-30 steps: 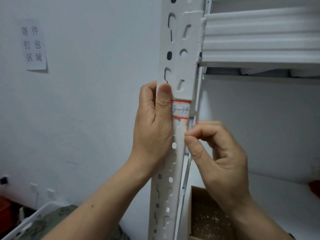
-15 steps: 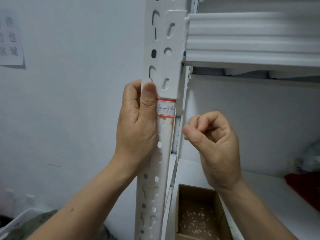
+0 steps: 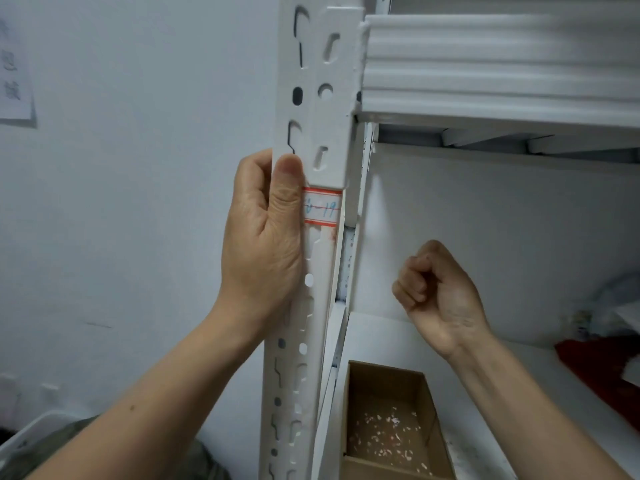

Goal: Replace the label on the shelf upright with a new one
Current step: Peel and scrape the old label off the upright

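Nearest, low on the shelf board (image 3: pixel 381 337), an open box (image 3: pixel 349 410) held a scatter of white and pinkish scraps. Above it and a little right hung the right hand (image 3: pixel 440 292), well apart from the upright (image 3: pixel 294 393), its fingers curled tight into the palm with the thumb shut against the forefinger. A dark-red fleck showed at the fingertips, but whether a scrap was pinched there could not be told.

A second before, that hand had been pinching at the upright's right edge just under the label (image 3: pixel 322 207); half a second on it had drawn off with a red speck between the fingertips, and now it had dropped lower and further right, toward the box. It looked like one more peeled shred on its way to be dropped — scraping, not yet sticking.

The left hand (image 3: pixel 263 244) had not shifted: fingers wrapped round the upright's left flange, thumb (image 3: pixel 285 188) pressed flat on the front face, touching the label's left end. The label was still on the upright, red-bordered with blue writing, a reddish smear directly beneath it. So the stripping seemed unfinished, and no fresh label was in sight.

Beyond lay the beam (image 3: pixel 485 64), then the wall (image 3: pixel 138 168).
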